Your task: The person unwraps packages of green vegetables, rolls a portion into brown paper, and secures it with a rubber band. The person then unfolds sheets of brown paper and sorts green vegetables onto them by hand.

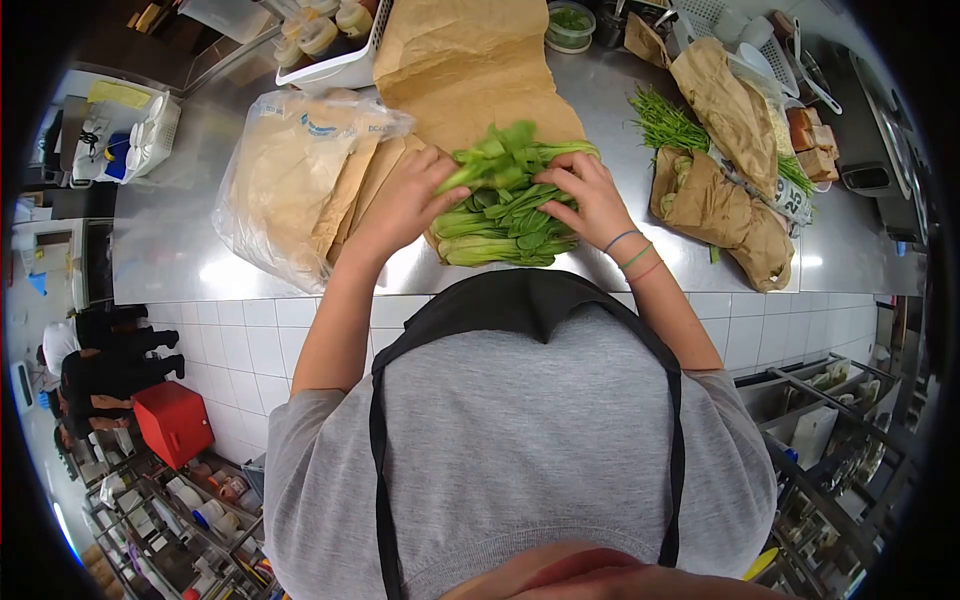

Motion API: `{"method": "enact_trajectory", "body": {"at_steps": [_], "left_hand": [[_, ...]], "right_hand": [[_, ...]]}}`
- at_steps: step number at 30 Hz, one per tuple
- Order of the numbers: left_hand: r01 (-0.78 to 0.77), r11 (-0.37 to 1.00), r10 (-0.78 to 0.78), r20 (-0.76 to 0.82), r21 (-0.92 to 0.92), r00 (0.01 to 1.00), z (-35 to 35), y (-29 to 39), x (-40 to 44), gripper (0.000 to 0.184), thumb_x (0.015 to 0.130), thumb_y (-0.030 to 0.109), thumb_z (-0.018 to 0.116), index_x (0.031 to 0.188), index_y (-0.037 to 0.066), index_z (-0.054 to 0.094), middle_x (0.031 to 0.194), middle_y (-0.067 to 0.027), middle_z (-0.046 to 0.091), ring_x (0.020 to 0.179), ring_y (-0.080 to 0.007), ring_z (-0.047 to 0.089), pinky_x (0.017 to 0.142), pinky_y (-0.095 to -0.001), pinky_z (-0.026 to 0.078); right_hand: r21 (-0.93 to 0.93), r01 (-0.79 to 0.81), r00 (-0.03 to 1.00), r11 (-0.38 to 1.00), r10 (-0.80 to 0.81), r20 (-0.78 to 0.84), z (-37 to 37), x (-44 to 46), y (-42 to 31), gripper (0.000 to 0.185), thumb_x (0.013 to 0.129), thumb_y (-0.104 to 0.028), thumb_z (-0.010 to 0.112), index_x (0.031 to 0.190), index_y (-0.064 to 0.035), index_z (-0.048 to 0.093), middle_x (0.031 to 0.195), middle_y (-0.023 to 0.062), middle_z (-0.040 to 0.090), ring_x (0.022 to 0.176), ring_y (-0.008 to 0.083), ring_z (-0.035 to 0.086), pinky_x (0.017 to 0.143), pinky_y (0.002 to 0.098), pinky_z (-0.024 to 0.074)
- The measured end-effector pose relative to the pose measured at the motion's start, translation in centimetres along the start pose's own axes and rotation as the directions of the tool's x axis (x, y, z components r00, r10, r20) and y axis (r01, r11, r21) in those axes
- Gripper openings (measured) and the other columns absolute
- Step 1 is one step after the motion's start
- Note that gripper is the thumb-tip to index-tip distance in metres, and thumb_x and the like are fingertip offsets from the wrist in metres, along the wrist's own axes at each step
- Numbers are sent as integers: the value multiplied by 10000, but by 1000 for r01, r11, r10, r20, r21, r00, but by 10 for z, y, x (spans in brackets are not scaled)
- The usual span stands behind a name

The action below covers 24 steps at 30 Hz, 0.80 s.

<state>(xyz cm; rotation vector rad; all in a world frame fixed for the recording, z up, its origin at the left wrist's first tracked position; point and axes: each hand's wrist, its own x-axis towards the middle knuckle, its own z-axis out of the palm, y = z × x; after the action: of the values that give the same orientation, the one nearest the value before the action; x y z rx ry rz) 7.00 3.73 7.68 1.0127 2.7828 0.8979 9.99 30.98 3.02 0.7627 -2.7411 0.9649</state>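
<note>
My left hand pinches greens; my right hand, half-curled, touches them, grip unclear; paper at twelve o'clock.

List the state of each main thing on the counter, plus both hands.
Leafy green vegetables with pale stalks: loosely piled, some motion-blurred.
Left hand: closed on the vegetables.
Right hand: bent against the vegetables; grip unclear.
Long brown paper sheet: spread out, creased.
Clear plastic bag: open, brown paper sticking out.
Lower brown paper wrap at right: crumpled.
Thin green stalks: fanned out.
</note>
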Motion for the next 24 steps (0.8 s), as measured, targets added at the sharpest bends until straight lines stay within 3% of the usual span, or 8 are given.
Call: {"method": "enact_trajectory", "body": {"at_steps": [5, 7, 10, 14, 16, 18, 20, 24], "left_hand": [[-49, 999, 49, 25, -4, 998, 23, -9, -4, 259, 871, 182, 598, 1017, -18, 521, 1012, -168, 494, 1003, -335, 494, 864, -392, 408], [5, 998, -6, -6, -63, 1000, 23, -13, -2, 243, 869, 163, 595, 1009, -20, 519, 1000, -168, 500, 1003, -339, 496, 869, -397, 408], [-45, 998, 45, -6, -34, 999, 23, -25, -4, 253, 863, 164, 602, 1039, -2, 529, 1015, -170, 522, 1001, -350, 512, 839, -426, 420], [-47, 970, -25, -286, -240, 958, 14, -18, 6, 210, 910, 168, 560, 1021, -8, 528, 904, -172, 573, 875, -350, 566, 781, -390, 446], [333, 740, -485, -120, -584, 866, -2, 8, 22, 214, 931, 188, 540, 1017, -8, 533, 818, -165, 594, 788, -366, 587, 720, -400, 466], [305, 792, -423, -114, -529, 899, 5, 16, 41, 216, 946, 207, 525, 1020, 4, 526, 758, -165, 598, 742, -368, 601, 668, -405, 470], [25, 965, -95, -258, -263, 961, 22, 36, 59, 226, 919, 193, 548, 1048, 10, 512, 820, -174, 597, 776, -366, 604, 684, -417, 475], [12, 998, -22, -176, -58, 984, 45, 63, 74, 297, 863, 184, 599, 1075, 2, 497, 955, -182, 585, 850, -378, 588, 737, -433, 481]], "right_hand": [[-127, 48, 999, 991, -48, 2, 5, -1, 8, 326, 744, -238, 714, 1044, -141, 632, 1048, 46, 534, 1021, 265, 500, 879, 378, 389], [256, 13, 998, 967, -27, 51, -10, 5, 8, 346, 771, -239, 714, 1076, -104, 624, 1034, 61, 553, 1013, 243, 527, 902, 355, 403], [548, -67, 994, 834, 103, -34, -24, 5, 14, 354, 802, -246, 704, 1096, -70, 614, 1033, 67, 569, 1039, 205, 535, 943, 331, 399], [642, -31, 961, 766, 200, -192, -35, 12, 24, 368, 802, -206, 711, 1122, -56, 609, 1060, 57, 557, 1028, 170, 546, 946, 297, 413], [557, 12, 963, 830, 140, -229, -45, 20, 8, 463, 794, -190, 721, 1204, -61, 550, 1062, 56, 551, 1020, 157, 549, 917, 312, 441], [610, -37, 966, 792, 184, -180, -51, 28, -22, 574, 789, -193, 731, 1281, -67, 464, 1092, 73, 539, 1002, 146, 556, 830, 298, 488], [714, -60, 961, 697, 234, -148, -43, 36, -30, 585, 790, -188, 734, 1286, -71, 445, 1066, 74, 554, 929, 136, 580, 743, 274, 500], [844, -145, 885, 517, 449, -123, -31, 40, -9, 470, 806, -161, 725, 1200, -63, 488, 919, 54, 608, 678, 106, 606, 536, 214, 483]]}}
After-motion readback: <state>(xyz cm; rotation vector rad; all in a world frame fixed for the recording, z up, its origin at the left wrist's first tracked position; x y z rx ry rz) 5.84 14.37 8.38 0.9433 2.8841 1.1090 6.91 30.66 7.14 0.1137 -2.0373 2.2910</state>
